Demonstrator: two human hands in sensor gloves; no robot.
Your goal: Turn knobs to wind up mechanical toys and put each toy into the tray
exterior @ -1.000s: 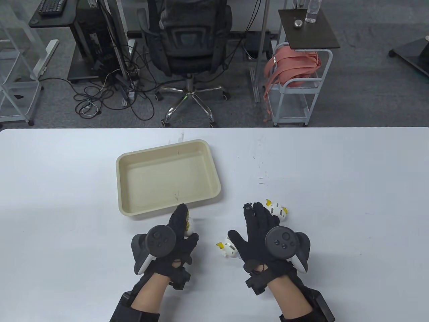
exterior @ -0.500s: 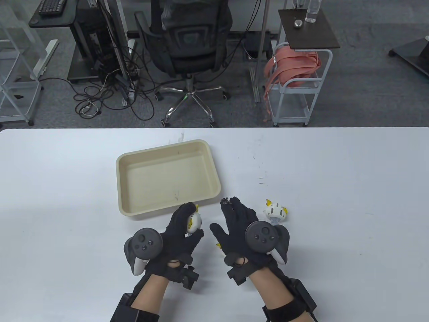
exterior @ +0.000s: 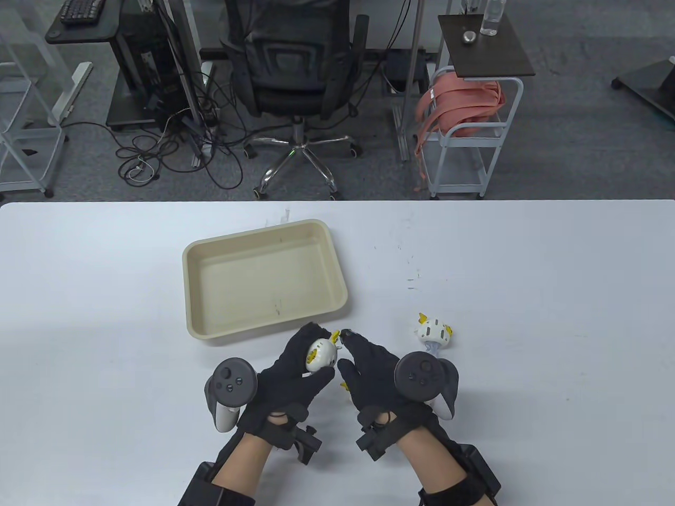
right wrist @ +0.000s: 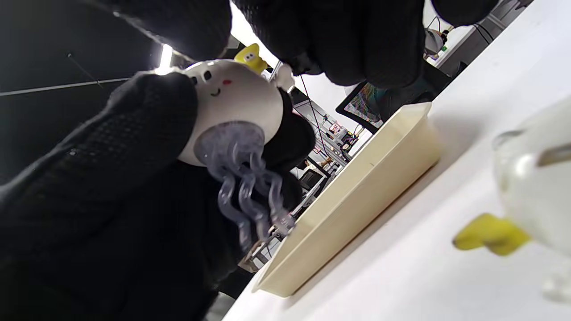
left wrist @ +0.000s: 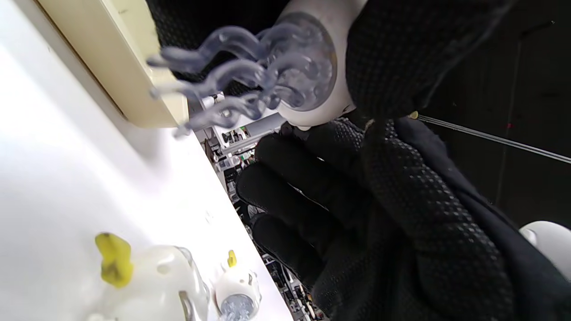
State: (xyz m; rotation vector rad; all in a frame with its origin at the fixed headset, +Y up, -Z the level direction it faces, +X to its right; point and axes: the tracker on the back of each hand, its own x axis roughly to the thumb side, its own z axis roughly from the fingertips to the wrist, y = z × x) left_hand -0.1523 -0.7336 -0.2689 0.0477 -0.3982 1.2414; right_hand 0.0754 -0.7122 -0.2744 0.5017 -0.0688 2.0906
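Three wind-up toys are in view, and none is in the tray yet, which sits left of centre in the table view. My left hand has its fingers and thumb curled round the first toy, a white, round-bodied thing with yellow fins and clear tentacle legs, holding it off the table just below the tray's lower right corner. My right hand is right beside it, fingertips at the toy's upper right side; in the right wrist view they appear to close on a small white knob next to the yellow fin, though I cannot tell whether the pinch is firm. So I judge I am at the winding step on the first toy. A second toy lies on the table to the right of my right hand, and a third toy lies under that hand, showing best low in the left wrist view. Next I need a secure pinch on the knob, turns against a steady left grip, then a short carry up-left into the tray.
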